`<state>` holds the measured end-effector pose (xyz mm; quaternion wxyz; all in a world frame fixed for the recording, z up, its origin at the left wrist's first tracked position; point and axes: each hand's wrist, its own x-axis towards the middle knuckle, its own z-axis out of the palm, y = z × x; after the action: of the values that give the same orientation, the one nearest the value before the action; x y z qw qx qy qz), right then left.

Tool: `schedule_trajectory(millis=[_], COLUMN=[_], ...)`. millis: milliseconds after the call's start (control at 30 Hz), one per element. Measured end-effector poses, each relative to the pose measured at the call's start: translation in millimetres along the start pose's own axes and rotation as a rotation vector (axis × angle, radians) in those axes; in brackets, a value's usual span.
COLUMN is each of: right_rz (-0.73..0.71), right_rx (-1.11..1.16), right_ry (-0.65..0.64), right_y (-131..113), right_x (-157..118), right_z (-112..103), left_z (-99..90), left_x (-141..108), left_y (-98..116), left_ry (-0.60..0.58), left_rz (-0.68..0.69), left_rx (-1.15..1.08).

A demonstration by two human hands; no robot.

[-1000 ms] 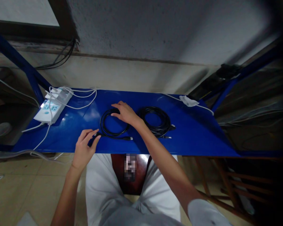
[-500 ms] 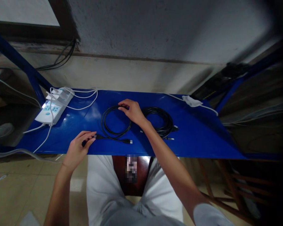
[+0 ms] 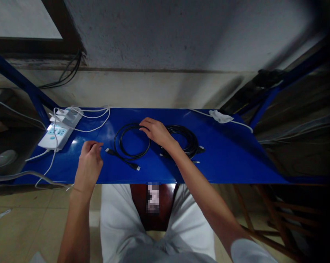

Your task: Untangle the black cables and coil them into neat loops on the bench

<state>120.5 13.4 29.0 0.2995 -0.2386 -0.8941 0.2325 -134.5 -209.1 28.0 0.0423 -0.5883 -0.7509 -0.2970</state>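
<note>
A thin black cable (image 3: 122, 140) lies in a loose coil on the blue table (image 3: 236, 157). Its two ends carry metal-tipped plugs, one plug (image 3: 109, 150) at the left and one plug (image 3: 136, 167) nearer the front edge. My right hand (image 3: 155, 130) is closed on the top right of this coil, thumb and fingers pinched together. Left of the coil, my left hand (image 3: 90, 159) is apart from the plug with its fingers curled and pressed together; whether anything is between them is hidden. Partly behind my right forearm sits a thicker black cable coil (image 3: 190, 140).
At the left stands a white power strip (image 3: 57, 132) with white cords trailing over the table. A white wrapped piece (image 3: 221, 117) on a white cord lies at the back right. Blue frame posts (image 3: 40, 107) rise at the sides, with a wall (image 3: 154, 87) behind.
My left hand has let go of the plug and moved up and left. The cable's front plug has shifted left. My right hand stays on the coil.
</note>
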Motion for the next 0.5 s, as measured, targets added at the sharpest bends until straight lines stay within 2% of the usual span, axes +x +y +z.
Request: schedule_trajectory(millis=[100, 167, 233, 300, 367, 433, 500], right_rz=[-0.069, -0.026, 0.057, 0.171, 0.294, 0.382, 0.422], right_rx=[-0.024, 0.088, 0.226, 0.380, 0.565, 0.735, 0.827], right_ry=[-0.042, 0.042, 0.161, 0.245, 0.269, 0.251, 0.238], right_y=[0, 2, 8, 15, 23, 30, 36], right_x=[-1, 1, 5, 10, 14, 15, 14], right_z=[-2, 0, 0, -1, -5, -9, -13], left_z=[8.2, 10.1, 8.0, 5.1, 6.5, 15.5, 32.4], left_x=[14, 19, 24, 32, 45, 64, 88], left_y=[-2, -3, 3, 14, 30, 47, 65], left_ry=[-0.078, -0.081, -0.030, 0.031, 0.047, -0.007, -0.140], left_rz=[0.056, 0.072, 0.081, 0.088, 0.099, 0.100, 0.065], left_rx=[0.000, -0.010, -0.051, -0.130, -0.237, -0.359, -0.481])
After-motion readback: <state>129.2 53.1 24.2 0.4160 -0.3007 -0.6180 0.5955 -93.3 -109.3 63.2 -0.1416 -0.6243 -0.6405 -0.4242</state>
